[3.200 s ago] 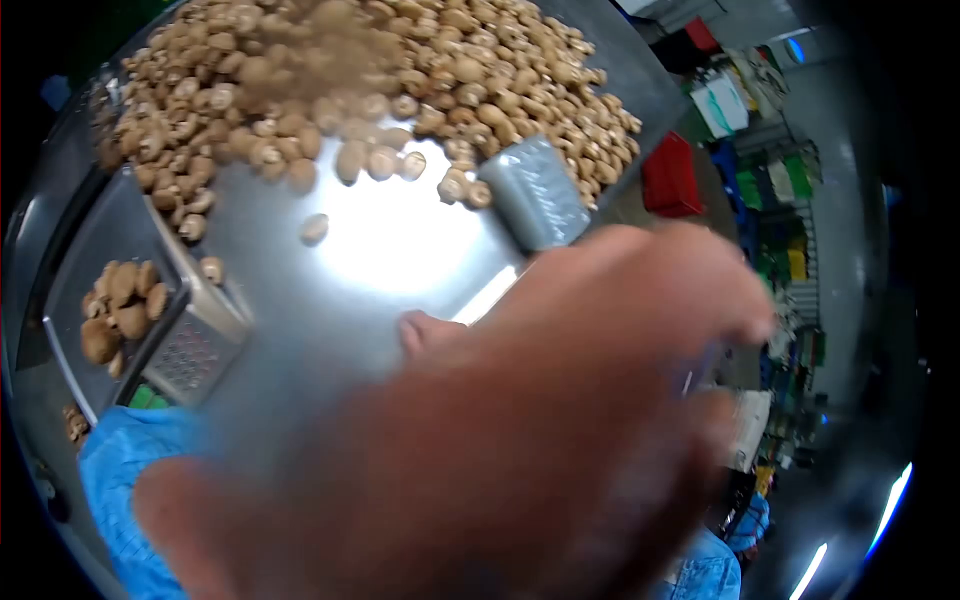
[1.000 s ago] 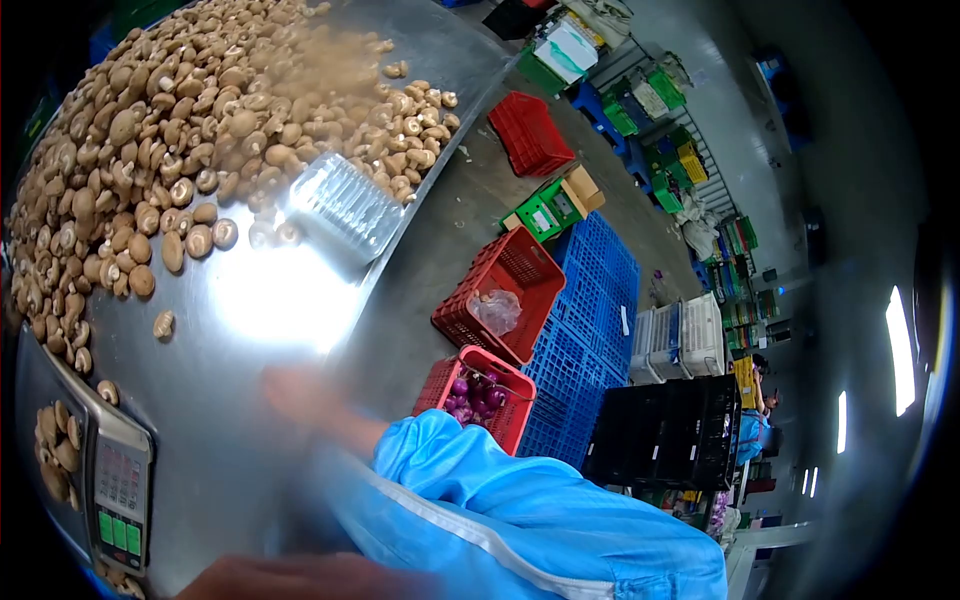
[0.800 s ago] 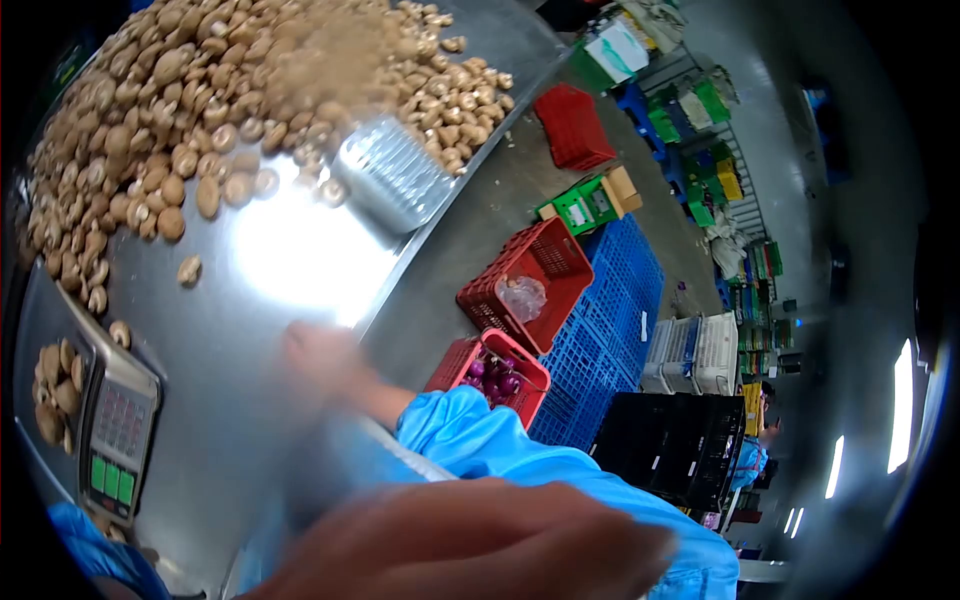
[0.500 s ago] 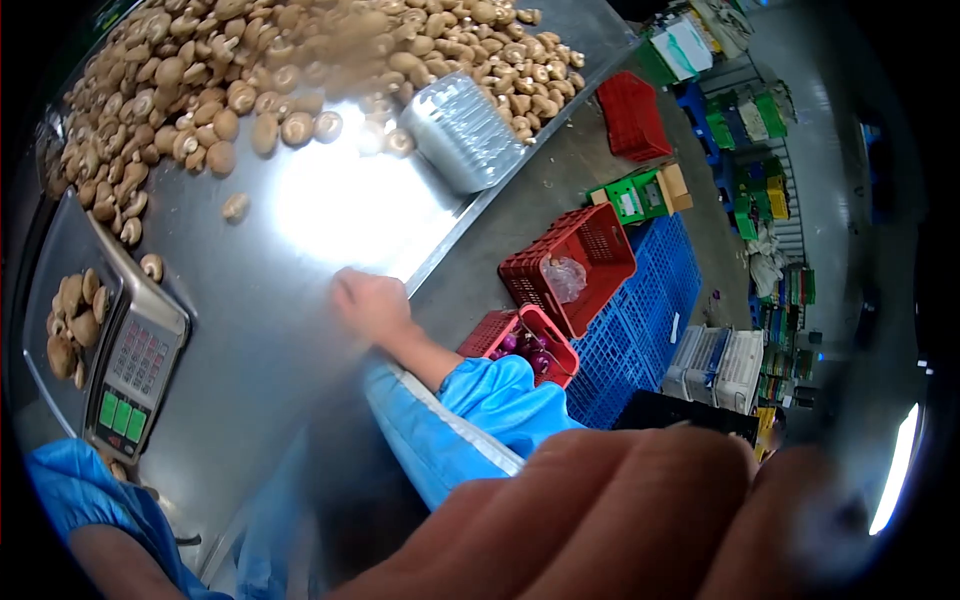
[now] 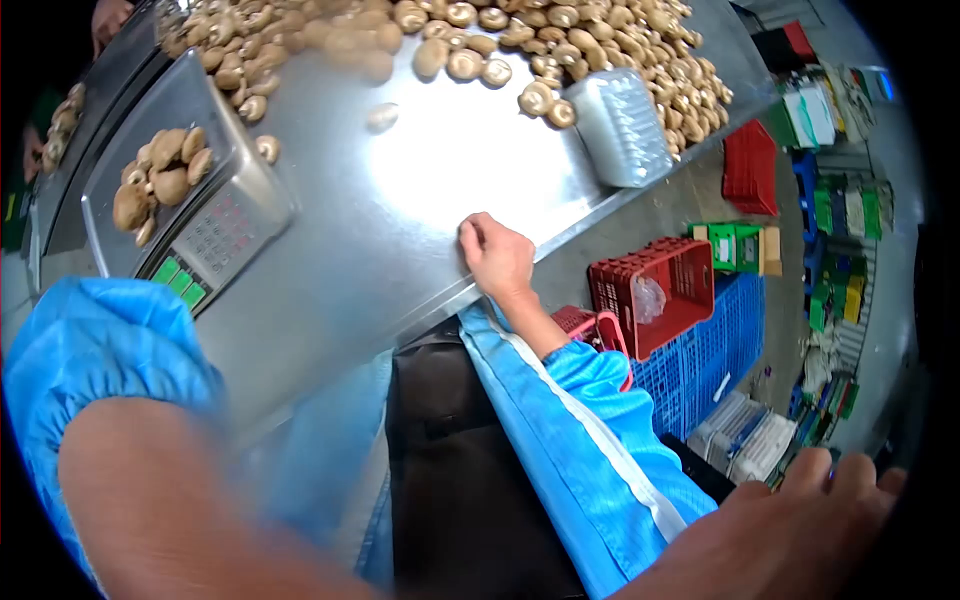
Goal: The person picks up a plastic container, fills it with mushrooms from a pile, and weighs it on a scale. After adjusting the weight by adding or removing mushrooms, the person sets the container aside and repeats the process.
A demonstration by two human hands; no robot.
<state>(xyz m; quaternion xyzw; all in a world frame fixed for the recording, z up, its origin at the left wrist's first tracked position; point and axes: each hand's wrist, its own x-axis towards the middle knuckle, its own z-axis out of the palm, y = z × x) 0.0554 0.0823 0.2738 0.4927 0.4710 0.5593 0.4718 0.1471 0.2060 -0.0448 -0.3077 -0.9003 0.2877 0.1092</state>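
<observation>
My right hand [image 5: 500,258] rests near the edge of the steel table [image 5: 330,290], its fingers curled in a loose fist with nothing visible in them. Beyond it is a stack of clear plastic trays [image 5: 622,130]. My left forearm crosses the bottom, and my left hand [image 5: 790,510] appears close to the camera at the lower right; bent knuckles show, but the fingertips are hidden. On the left, a scale [image 5: 225,240] carries several mushrooms [image 5: 165,172] on its pan. A large heap of mushrooms [image 5: 600,40] covers the far side of the table.
Beside the table are a red crate [image 5: 640,325] with a plastic bag in it, a blue pallet [image 5: 735,330], a green box [image 5: 735,245] and another red crate [image 5: 750,170]. Another person's hand [image 5: 108,20] shows at the top left.
The view has swung, so the table, scale and crates sit further right in it. My left hand has moved away from the lens towards the lower right. My right hand remains a loose fist.
</observation>
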